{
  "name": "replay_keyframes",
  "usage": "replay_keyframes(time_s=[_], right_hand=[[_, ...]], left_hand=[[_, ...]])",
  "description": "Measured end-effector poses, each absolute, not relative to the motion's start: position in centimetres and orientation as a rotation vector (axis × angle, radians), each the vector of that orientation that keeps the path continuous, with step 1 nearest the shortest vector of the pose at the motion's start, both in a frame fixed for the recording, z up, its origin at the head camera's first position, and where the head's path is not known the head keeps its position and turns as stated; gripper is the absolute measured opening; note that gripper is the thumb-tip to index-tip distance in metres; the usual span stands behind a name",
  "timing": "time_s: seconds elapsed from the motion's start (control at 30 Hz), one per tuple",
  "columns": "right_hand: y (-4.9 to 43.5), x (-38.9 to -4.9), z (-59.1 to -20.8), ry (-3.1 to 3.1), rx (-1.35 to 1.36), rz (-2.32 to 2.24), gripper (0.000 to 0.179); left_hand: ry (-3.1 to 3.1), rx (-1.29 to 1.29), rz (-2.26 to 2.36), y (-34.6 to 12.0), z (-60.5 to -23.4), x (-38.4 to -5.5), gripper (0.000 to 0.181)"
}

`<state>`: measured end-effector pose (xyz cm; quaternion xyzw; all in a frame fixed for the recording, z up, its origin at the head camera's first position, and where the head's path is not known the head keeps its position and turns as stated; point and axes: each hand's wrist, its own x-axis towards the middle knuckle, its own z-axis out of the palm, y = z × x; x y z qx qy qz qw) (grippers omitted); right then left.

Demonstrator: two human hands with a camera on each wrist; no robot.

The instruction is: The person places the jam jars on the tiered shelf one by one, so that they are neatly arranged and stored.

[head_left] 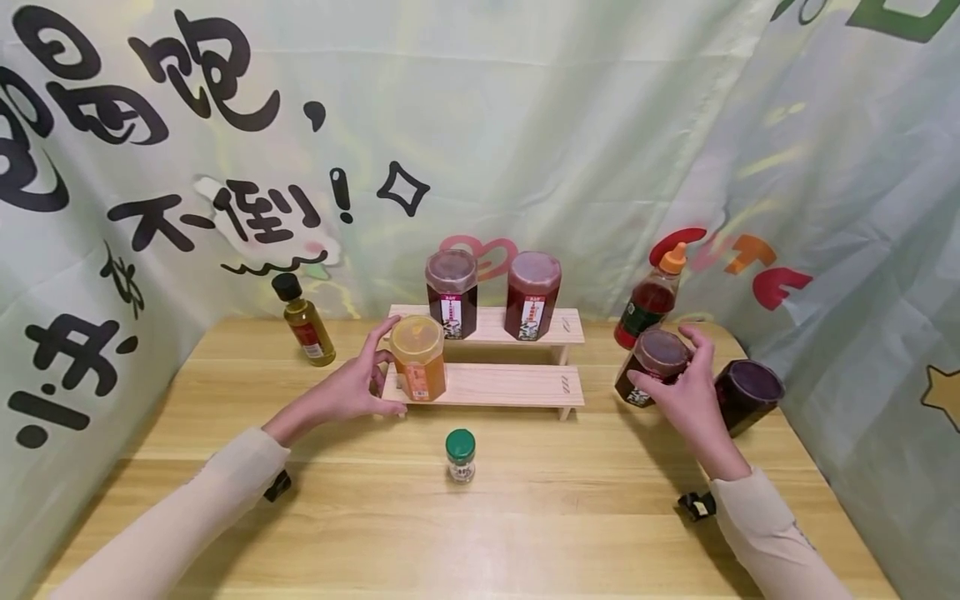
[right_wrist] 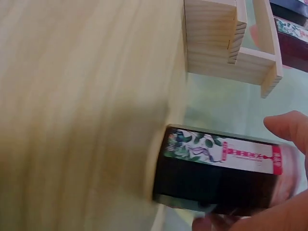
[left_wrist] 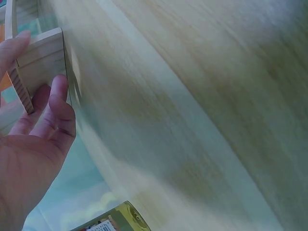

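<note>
An amber jar (head_left: 418, 358) stands at the left end of the lower step of a wooden rack (head_left: 510, 385). My left hand (head_left: 369, 379) is spread around that end, index fingertip by the jar's lid and thumb low at the step's front edge. In the left wrist view, the other fingers (left_wrist: 60, 103) bend loosely beside the rack's end panel (left_wrist: 45, 62). To the right of the rack, my right hand (head_left: 686, 392) curls round the upper part of a dark jar (head_left: 637, 379). Its illustrated label (right_wrist: 224, 151) faces the right wrist camera.
Two dark red jars, one left (head_left: 452, 296) and one right (head_left: 532, 296), occupy the upper step. An oil bottle (head_left: 307, 329) stands left, a green-capped shaker (head_left: 461, 457) in front. An orange-capped sauce bottle (head_left: 647, 304) and another dark jar (head_left: 746, 400) flank my right hand. A printed curtain (head_left: 525, 125) hangs behind.
</note>
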<state>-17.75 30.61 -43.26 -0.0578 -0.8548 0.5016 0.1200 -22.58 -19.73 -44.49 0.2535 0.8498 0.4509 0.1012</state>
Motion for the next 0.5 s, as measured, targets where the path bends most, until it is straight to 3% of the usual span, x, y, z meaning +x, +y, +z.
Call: replay_keyframes(time_s=[0.33,0.5], right_hand=[[31.4,-18.0,-44.1,-2.538,-0.14,1.491,0.104],[31.4,-17.8,-43.9,-2.585,-0.161,1.377,0.103]], left_hand=[[2.507,0.753,1.35,-20.2,-45.7,-23.4,0.145],[2.507,0.766,1.339,-19.8,-44.0,-22.5,0.139]])
